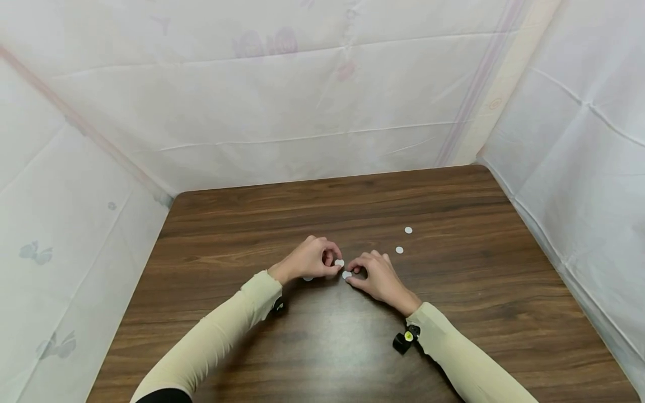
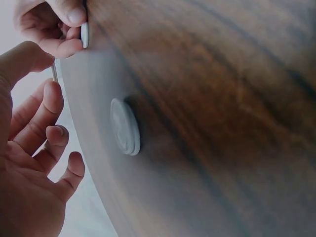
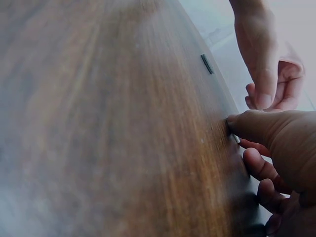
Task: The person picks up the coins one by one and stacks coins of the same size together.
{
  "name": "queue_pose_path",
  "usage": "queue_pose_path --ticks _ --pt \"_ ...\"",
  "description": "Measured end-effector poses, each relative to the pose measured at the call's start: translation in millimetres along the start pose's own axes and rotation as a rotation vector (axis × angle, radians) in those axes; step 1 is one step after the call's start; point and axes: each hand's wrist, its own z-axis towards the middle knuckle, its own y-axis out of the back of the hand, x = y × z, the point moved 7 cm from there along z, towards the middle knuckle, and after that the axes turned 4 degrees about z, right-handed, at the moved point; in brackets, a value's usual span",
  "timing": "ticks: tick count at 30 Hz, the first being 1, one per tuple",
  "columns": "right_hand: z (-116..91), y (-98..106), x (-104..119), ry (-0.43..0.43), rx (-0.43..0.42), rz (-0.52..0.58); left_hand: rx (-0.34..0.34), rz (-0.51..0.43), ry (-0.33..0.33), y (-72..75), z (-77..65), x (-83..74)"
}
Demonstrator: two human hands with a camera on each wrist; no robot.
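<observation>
In the head view my left hand (image 1: pixel 313 257) is over the middle of the table, pinching a pale round coin (image 1: pixel 340 263) between thumb and finger. That coin shows as a thin edge in the left wrist view. Close by on the right, my right hand (image 1: pixel 379 277) pinches another pale coin (image 1: pixel 346 275) by thumb and finger, low at the tabletop. Partly hidden beneath the left hand are coins (image 1: pixel 308 279); in the left wrist view they appear as a small flat stack (image 2: pixel 125 127), one on another.
Two single coins, a nearer one (image 1: pixel 400 250) and a farther one (image 1: pixel 409 230), lie beyond the right hand. The brown wood-grain table (image 1: pixel 242 224) has pale sheets (image 1: pixel 302 112) around its back and sides.
</observation>
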Motion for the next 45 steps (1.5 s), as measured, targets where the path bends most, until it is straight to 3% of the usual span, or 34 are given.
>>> queue_pose_path --ticks 18,45 --pt "-0.2 1.2 -1.7 0.002 -0.006 -0.024 -0.008 0.098 -0.027 -13.2 -6.2 -2.8" --pt "0.5 -0.3 -0.7 0.008 -0.015 -0.026 0.01 0.09 -0.021 -24.5 -9.8 -6.3"
